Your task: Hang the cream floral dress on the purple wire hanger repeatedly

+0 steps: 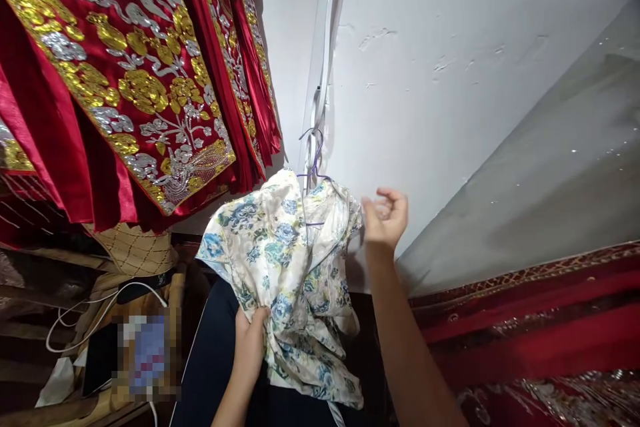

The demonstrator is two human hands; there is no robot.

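A white blouse (pixel 280 267) with blue and yellow-green flowers hangs in front of me on a thin purple wire hanger (pixel 316 159). Its neckline gapes, and a strip of the hanger shows inside. My left hand (pixel 251 333) grips the cloth at the blouse's left side, thumb on top, with the other fingers hidden behind the fabric. Beside the right shoulder of the blouse, my right hand (pixel 386 217) is raised with loosely curled, separated fingers. Its thumb is close to the sleeve edge; whether they touch I cannot tell.
Red garments with gold and silver sequins (pixel 145 90) hang at upper left. Below them are a wooden rack (pixel 175 300), a white cable (pixel 95 300) and a dark flat device (pixel 100 360). A white wall (pixel 410 100) stands ahead; red embellished cloth (pixel 525 320) lies at lower right.
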